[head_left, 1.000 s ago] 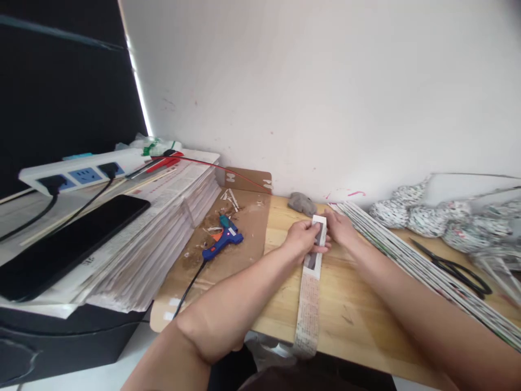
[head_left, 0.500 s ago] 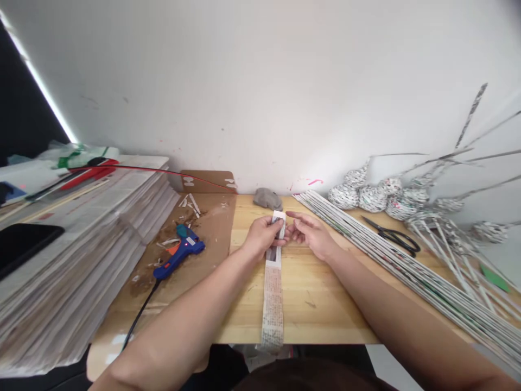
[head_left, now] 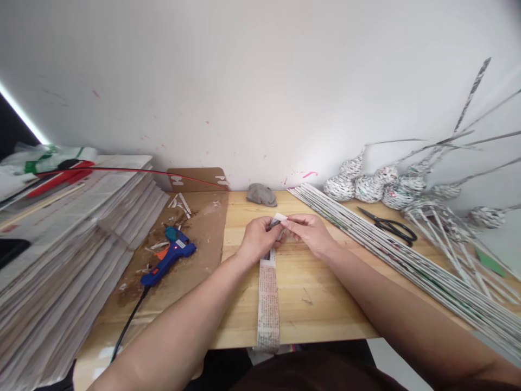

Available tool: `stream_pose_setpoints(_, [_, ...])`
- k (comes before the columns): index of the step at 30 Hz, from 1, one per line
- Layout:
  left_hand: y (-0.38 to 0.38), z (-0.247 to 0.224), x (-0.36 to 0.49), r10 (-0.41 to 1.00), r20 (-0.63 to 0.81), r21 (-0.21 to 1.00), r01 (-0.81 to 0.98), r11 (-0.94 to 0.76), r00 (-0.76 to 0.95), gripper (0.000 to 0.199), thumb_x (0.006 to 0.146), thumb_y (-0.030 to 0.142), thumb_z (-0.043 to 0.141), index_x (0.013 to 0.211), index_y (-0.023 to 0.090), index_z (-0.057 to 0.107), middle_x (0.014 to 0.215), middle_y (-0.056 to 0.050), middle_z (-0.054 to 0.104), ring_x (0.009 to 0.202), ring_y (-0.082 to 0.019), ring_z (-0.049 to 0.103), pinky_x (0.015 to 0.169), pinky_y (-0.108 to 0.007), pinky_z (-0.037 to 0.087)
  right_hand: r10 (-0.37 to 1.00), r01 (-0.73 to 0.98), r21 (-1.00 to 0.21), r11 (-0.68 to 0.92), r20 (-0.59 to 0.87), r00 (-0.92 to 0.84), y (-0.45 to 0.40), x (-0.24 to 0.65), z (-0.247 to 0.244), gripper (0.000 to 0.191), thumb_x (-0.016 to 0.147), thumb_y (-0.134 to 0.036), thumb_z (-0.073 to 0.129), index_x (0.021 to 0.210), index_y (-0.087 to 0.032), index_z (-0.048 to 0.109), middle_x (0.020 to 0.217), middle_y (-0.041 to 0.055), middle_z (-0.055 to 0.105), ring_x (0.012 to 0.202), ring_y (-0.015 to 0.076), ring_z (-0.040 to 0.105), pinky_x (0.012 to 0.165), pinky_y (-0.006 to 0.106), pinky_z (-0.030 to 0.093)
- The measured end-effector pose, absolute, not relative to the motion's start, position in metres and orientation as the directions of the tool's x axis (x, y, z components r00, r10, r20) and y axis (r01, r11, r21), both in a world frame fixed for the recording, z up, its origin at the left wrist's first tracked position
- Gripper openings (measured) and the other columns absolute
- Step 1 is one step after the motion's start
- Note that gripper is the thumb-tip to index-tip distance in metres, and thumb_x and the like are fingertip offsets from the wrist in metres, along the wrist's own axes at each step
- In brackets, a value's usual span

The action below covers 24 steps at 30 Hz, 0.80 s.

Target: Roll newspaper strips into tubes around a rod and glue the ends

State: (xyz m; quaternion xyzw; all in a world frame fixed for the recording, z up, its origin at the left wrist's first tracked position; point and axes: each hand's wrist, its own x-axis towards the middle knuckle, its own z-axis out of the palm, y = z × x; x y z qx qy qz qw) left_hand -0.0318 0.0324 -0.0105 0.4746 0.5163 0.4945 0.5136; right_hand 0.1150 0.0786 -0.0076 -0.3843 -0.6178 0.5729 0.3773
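Observation:
A long strip of newspaper (head_left: 268,304) runs from the table's front edge up to both hands, its near end hanging over the edge. My left hand (head_left: 260,236) grips the strip near its far end, thumb on top. From the other side, my right hand (head_left: 306,232) pinches the strip's upper right corner between thumb and fingers. That far end looks slightly turned or folded; the fingers partly hide it. Just beyond the hands lies a grey cloth-like lump (head_left: 261,195).
Left are a blue glue gun (head_left: 169,258) on stained cardboard (head_left: 203,260) and a tall newspaper stack (head_left: 109,233). To the right lie rolled paper sticks (head_left: 382,250), black scissors (head_left: 391,228) and several woven paper gourds (head_left: 340,187) along the wall.
My right hand has closed from loose fingers beside the strip to a pinch on its far corner. That end has tilted. The view has shifted slightly to the right.

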Motion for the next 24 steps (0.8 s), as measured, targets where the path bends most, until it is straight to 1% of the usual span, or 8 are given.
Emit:
stream_pose_setpoints(5, [0.0305, -0.0078, -0.0325, 0.997, -0.081, 0.997, -0.003, 0.081, -0.013, 0.02, 0.078, 0.032, 0.062, 0.081, 0.013, 0.064, 0.069, -0.006, 0.065, 0.059, -0.012, 0.06, 0.056, -0.023, 0.051, 0.894, -0.002, -0.999, 0.037, 0.034, -0.447, 0.0779, 0.116, -0.005, 0.029, 0.073, -0.041, 0.069, 0.084, -0.014, 0.074, 0.061, 0.0015, 0.059, 0.054, 0.0089, 0.044, 0.047, 0.022, 0.03])
stream_pose_setpoints(9, [0.0293, -0.0034, -0.0337, 0.995, -0.101, 0.994, -0.037, 0.101, 0.007, 0.026, 0.078, 0.038, 0.061, 0.081, 0.012, 0.065, 0.069, -0.005, 0.065, 0.06, -0.011, 0.06, 0.057, -0.023, 0.052, 0.864, -0.018, -1.0, 0.012, 0.019, -0.504, 0.079, 0.1179, -0.0047, 0.03, 0.077, -0.042, 0.066, 0.087, -0.014, 0.073, 0.063, 0.0013, 0.059, 0.055, 0.0088, 0.045, 0.048, 0.022, 0.031])
stream_pose_setpoints(12, [0.0296, -0.003, -0.0341, 0.994, -0.11, 0.993, -0.051, 0.11, -0.001, 0.027, 0.077, 0.04, 0.062, 0.081, 0.013, 0.065, 0.07, -0.006, 0.066, 0.062, -0.013, 0.061, 0.059, -0.024, 0.053, 0.861, -0.021, -1.0, -0.021, -0.007, -0.508, 0.0799, 0.1189, -0.0053, 0.031, 0.075, -0.043, 0.067, 0.087, -0.014, 0.073, 0.063, 0.0014, 0.059, 0.055, 0.0089, 0.046, 0.047, 0.022, 0.031])
stream_pose_setpoints(14, [0.03, -0.004, -0.0341, 0.994, -0.108, 0.993, -0.051, 0.108, -0.004, 0.028, 0.076, 0.04, 0.063, 0.082, 0.013, 0.065, 0.071, -0.006, 0.066, 0.064, -0.014, 0.062, 0.059, -0.025, 0.053, 0.872, -0.019, -0.999, -0.034, -0.021, -0.488, 0.0803, 0.1194, -0.0056, 0.031, 0.074, -0.043, 0.069, 0.086, -0.014, 0.073, 0.063, 0.0015, 0.059, 0.054, 0.009, 0.046, 0.046, 0.021, 0.03])
stream_pose_setpoints(20, [0.0302, -0.0076, -0.0343, 0.998, -0.062, 0.998, 0.009, 0.062, -0.007, 0.032, 0.074, 0.045, 0.064, 0.083, 0.014, 0.067, 0.073, -0.006, 0.068, 0.065, -0.015, 0.063, 0.06, -0.026, 0.053, 0.874, 0.004, -0.999, -0.044, -0.04, -0.484, 0.0797, 0.1202, -0.0032, 0.029, 0.074, -0.043, 0.068, 0.072, -0.014, 0.068, 0.058, -0.0002, 0.056, 0.051, 0.0078, 0.045, 0.043, 0.02, 0.03])
stream_pose_setpoints(24, [0.0296, -0.0081, -0.0345, 0.999, -0.042, 0.999, 0.029, 0.042, -0.009, 0.033, 0.074, 0.046, 0.064, 0.082, 0.014, 0.067, 0.071, -0.005, 0.067, 0.064, -0.014, 0.062, 0.059, -0.025, 0.052, 0.891, 0.071, -0.997, 0.009, -0.024, -0.453, 0.0791, 0.1201, -0.0012, 0.031, 0.073, -0.044, 0.067, 0.076, -0.014, 0.069, 0.06, 0.0007, 0.057, 0.051, 0.0088, 0.045, 0.042, 0.021, 0.029])
